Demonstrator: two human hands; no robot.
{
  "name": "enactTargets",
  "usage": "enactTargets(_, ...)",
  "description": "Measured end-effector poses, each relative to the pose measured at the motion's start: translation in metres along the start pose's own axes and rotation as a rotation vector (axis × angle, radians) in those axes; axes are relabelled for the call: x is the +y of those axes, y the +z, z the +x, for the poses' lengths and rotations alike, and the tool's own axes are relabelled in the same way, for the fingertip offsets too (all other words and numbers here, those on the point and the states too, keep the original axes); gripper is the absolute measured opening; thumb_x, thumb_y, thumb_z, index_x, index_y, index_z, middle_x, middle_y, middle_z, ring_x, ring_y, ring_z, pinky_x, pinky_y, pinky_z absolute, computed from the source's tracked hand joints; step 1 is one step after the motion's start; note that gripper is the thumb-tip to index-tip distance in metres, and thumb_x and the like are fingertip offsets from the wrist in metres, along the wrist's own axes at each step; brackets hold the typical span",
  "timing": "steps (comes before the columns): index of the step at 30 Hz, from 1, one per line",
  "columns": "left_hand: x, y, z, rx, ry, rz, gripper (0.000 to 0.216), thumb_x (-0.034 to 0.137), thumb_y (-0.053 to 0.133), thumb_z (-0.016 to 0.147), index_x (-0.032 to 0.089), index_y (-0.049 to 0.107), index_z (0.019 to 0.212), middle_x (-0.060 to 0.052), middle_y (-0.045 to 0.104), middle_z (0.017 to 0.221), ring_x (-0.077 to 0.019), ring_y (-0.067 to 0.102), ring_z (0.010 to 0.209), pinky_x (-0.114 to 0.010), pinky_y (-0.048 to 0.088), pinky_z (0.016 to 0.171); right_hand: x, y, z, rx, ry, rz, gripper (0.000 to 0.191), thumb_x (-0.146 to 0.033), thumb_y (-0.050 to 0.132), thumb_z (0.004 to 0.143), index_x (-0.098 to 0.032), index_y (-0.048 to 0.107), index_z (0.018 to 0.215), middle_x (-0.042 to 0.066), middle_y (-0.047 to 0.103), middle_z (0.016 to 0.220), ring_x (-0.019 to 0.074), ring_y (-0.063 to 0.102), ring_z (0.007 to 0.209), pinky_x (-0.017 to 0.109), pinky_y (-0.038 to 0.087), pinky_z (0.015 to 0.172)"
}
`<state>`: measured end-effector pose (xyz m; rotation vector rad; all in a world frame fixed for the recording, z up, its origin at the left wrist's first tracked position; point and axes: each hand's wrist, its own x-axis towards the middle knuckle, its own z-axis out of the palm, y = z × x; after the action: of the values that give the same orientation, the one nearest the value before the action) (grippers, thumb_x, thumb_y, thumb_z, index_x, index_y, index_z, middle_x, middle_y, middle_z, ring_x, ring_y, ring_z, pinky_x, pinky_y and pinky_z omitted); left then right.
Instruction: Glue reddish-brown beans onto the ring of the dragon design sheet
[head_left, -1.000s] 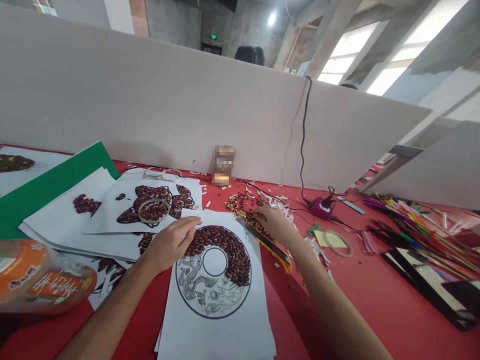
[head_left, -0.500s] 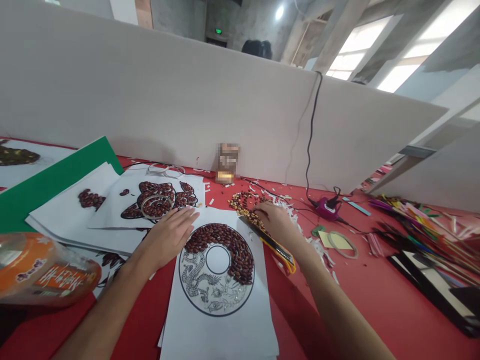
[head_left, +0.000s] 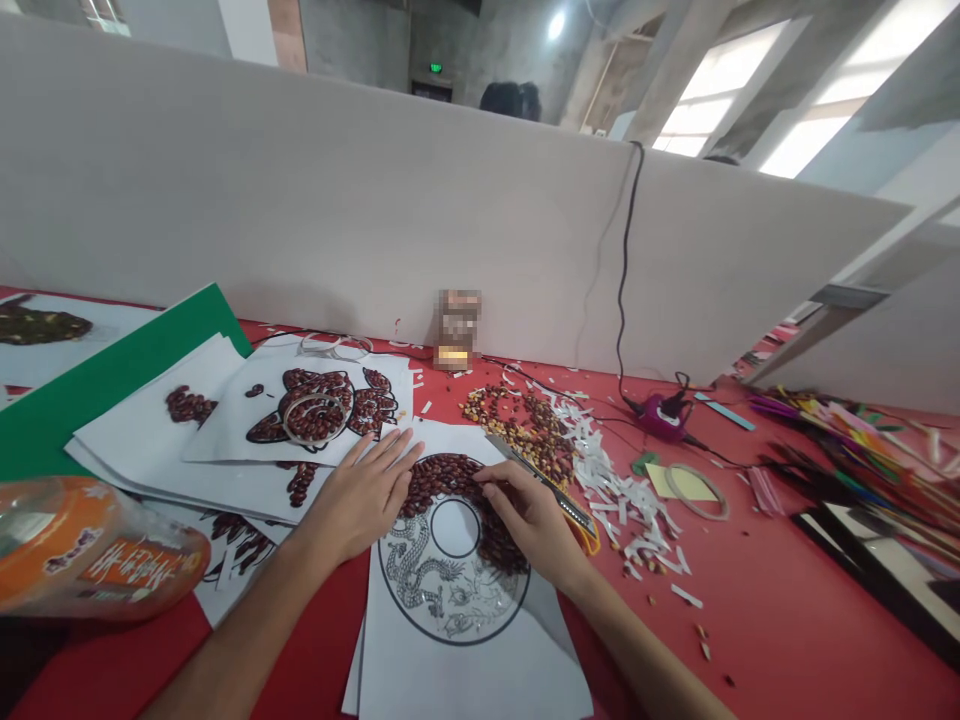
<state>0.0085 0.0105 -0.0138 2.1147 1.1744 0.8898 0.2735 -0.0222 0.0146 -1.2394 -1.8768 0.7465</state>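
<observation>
A white sheet (head_left: 472, 680) bears a printed disc with a dragon pattern, its upper and right band covered with dark red beans (head_left: 439, 475). My left hand (head_left: 367, 500) lies flat at the sheet's upper left edge, fingers stretched out, fingertips beside the beans. Over the right part of the bean band is my right hand (head_left: 536, 520), thumb and forefinger pinched together. Whatever sits between those fingertips is too small to make out. Just beyond this hand lies a yellow and black utility knife (head_left: 559, 492), next to a heap of mixed red and yellow seeds (head_left: 517, 412).
White paper shreds (head_left: 600, 455) lie right of the seeds. On the left are sheets with a bean-covered flower picture (head_left: 319, 405), a green board (head_left: 45, 425) and an orange-labelled plastic jar (head_left: 97, 550). A purple power adapter (head_left: 664, 415) and a tape ring (head_left: 697, 492) are at right.
My right hand has come back from the seed heap to the bean band, its fingers pinched. My left hand and the disc sheet have shifted slightly right.
</observation>
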Motion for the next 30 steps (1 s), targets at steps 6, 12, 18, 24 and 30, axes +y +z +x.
enactTargets(6, 0.001, -0.013, 0.022, -0.11, 0.017, -0.285, 0.04, 0.036, 0.056, 0.098, 0.032, 0.064, 0.137, 0.0, 0.048, 0.157, -0.0244, 0.035, 0.152, -0.043, 0.005, 0.128, 0.007, 0.003, -0.002, 0.026, 0.029, 0.054, 0.02, -0.037, 0.054, 0.101, -0.025, 0.069, 0.106, 0.005, 0.071, 0.101, 0.0213, 0.067, 0.095, 0.034, 0.053, 0.086)
enactTargets(12, -0.003, -0.014, 0.033, -0.22, 0.075, -0.246, 0.043, 0.03, 0.06, 0.094, 0.034, 0.063, 0.138, 0.004, 0.047, 0.157, -0.0246, 0.034, 0.152, -0.043, 0.001, 0.128, 0.003, 0.003, -0.003, 0.008, 0.01, 0.049, 0.019, -0.036, 0.054, 0.101, -0.025, 0.069, 0.105, 0.006, 0.071, 0.1, 0.0219, 0.066, 0.095, 0.036, 0.053, 0.088)
enactTargets(18, -0.012, -0.024, 0.021, -0.115, 0.015, -0.228, 0.041, 0.033, 0.062, 0.094, 0.034, 0.066, 0.135, 0.003, 0.048, 0.156, -0.0265, 0.033, 0.152, -0.045, -0.004, 0.128, 0.006, 0.004, -0.003, 0.013, 0.012, 0.05, 0.02, -0.036, 0.054, 0.101, -0.024, 0.07, 0.106, 0.006, 0.071, 0.101, 0.0212, 0.066, 0.096, 0.035, 0.053, 0.088)
enactTargets(24, -0.011, -0.022, 0.015, -0.124, 0.106, 0.03, 0.046, 0.034, 0.051, 0.099, 0.035, 0.056, 0.145, 0.002, 0.039, 0.162, -0.0286, 0.03, 0.154, -0.051, -0.001, 0.127, 0.009, 0.006, -0.002, 0.027, 0.029, 0.051, 0.021, -0.037, 0.054, 0.101, -0.025, 0.071, 0.108, 0.006, 0.072, 0.103, 0.0216, 0.067, 0.096, 0.036, 0.054, 0.089)
enactTargets(30, -0.011, -0.018, 0.012, -0.094, 0.089, 0.113, 0.048, 0.036, 0.048, 0.1, 0.036, 0.053, 0.147, 0.004, 0.037, 0.164, -0.0292, 0.029, 0.154, -0.052, -0.002, 0.128, 0.006, 0.007, -0.001, 0.018, 0.003, 0.026, 0.021, -0.037, 0.054, 0.101, -0.025, 0.071, 0.107, 0.007, 0.072, 0.103, 0.0223, 0.067, 0.098, 0.037, 0.054, 0.09)
